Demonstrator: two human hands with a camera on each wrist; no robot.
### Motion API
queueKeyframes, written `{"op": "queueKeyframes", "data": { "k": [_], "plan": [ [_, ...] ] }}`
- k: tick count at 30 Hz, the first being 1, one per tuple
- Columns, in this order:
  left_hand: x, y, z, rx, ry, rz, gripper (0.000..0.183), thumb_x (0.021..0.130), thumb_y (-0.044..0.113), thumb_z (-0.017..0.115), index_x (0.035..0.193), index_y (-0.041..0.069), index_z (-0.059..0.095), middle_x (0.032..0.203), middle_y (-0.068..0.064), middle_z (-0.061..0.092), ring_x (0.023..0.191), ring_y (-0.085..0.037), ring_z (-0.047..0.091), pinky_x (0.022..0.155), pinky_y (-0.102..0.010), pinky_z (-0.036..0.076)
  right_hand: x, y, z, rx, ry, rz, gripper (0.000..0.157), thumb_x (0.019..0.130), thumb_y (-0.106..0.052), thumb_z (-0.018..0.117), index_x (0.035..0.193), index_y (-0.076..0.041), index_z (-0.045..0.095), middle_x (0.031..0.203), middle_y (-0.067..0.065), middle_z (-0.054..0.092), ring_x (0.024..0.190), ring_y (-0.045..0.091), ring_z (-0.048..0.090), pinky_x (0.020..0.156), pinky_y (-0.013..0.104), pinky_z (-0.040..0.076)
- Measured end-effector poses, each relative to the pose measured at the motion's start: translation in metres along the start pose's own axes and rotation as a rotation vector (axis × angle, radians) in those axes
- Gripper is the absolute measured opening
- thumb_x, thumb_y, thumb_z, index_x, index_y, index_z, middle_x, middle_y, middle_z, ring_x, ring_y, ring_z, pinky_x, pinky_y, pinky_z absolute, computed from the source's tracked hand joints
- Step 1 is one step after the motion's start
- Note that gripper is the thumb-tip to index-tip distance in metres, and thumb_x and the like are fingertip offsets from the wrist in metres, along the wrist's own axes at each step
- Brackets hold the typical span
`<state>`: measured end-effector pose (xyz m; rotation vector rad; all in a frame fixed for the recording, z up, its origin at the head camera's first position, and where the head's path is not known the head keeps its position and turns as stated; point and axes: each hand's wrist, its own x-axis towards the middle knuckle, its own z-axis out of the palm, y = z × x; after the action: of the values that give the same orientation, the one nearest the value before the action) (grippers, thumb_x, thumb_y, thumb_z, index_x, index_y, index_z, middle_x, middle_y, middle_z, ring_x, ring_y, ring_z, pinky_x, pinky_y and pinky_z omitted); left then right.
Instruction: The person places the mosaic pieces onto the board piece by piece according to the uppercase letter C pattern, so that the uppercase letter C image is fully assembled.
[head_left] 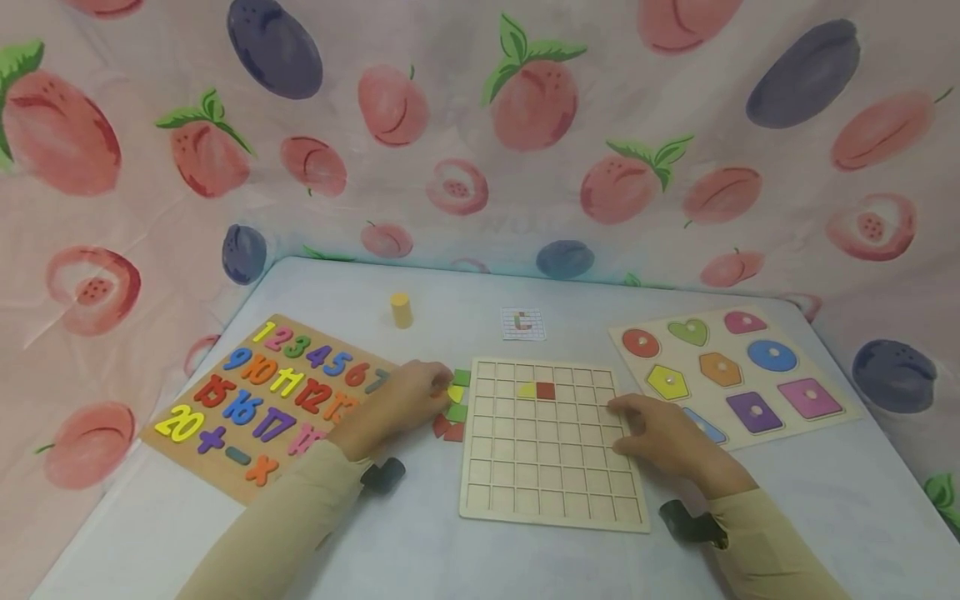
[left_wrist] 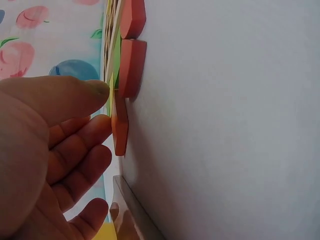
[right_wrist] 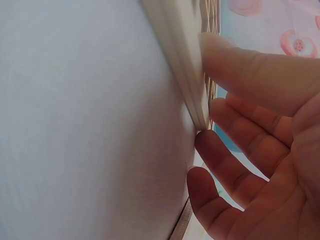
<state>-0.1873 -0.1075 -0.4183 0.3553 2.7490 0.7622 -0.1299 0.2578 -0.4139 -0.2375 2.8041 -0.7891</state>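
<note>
My left hand (head_left: 408,396) reaches over small coloured pieces beside the grid board (head_left: 525,504). Its thumb and index fingertips are at a yellow piece (head_left: 455,394); whether they pinch it cannot be made out. Green pieces (head_left: 456,412) and red pieces (head_left: 452,431) lie around it. In the left wrist view, red blocks (left_wrist: 132,67) and an orange block (left_wrist: 120,125) stand edge-on by the fingertips. A yellow piece (head_left: 528,389) and a red square (head_left: 545,391) sit side by side on the board. My right hand (head_left: 660,433) rests loosely at the board's right edge, fingers apart.
A number puzzle board (head_left: 217,467) lies at the left, partly under my left arm. At the right is a shape puzzle board (head_left: 813,425) with knobs. A yellow cylinder (head_left: 402,310) and a small pattern card (head_left: 522,324) are farther back, before the fruit-patterned cloth (head_left: 450,225).
</note>
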Motion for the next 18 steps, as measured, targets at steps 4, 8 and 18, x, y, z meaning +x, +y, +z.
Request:
{"op": "queueKeyframes", "data": {
  "k": [4, 8, 18],
  "plan": [
    [0.001, 0.002, 0.001, -0.001, -0.014, -0.011, 0.039, 0.093, 0.020, 0.067, 0.131, 0.009, 0.065, 0.121, -0.004, 0.065, 0.108, -0.019, 0.058, 0.099, -0.040, 0.049, 0.000, 0.001, 0.000, -0.001, 0.000, -0.002, 0.056, 0.080, -0.015, 0.081, 0.132, -0.006, 0.062, 0.139, 0.019, 0.056, 0.129, 0.043, 0.048, 0.102, 0.061, 0.040],
    [0.004, 0.003, 0.002, 0.004, -0.010, 0.010, 0.039, 0.092, 0.020, 0.068, 0.130, 0.009, 0.066, 0.118, -0.002, 0.066, 0.101, -0.018, 0.056, 0.094, -0.038, 0.051, 0.000, 0.001, 0.000, 0.000, 0.002, -0.002, 0.055, 0.080, -0.015, 0.081, 0.132, -0.007, 0.063, 0.139, 0.019, 0.056, 0.129, 0.042, 0.048, 0.102, 0.061, 0.040],
    [0.014, 0.008, 0.005, 0.042, 0.015, 0.061, 0.040, 0.089, 0.015, 0.070, 0.127, 0.007, 0.066, 0.112, -0.002, 0.067, 0.098, -0.019, 0.055, 0.092, -0.038, 0.049, -0.001, -0.001, -0.002, 0.026, -0.007, 0.003, 0.055, 0.081, -0.014, 0.079, 0.133, -0.005, 0.061, 0.141, 0.020, 0.055, 0.132, 0.044, 0.045, 0.104, 0.061, 0.038]
  ]
}}
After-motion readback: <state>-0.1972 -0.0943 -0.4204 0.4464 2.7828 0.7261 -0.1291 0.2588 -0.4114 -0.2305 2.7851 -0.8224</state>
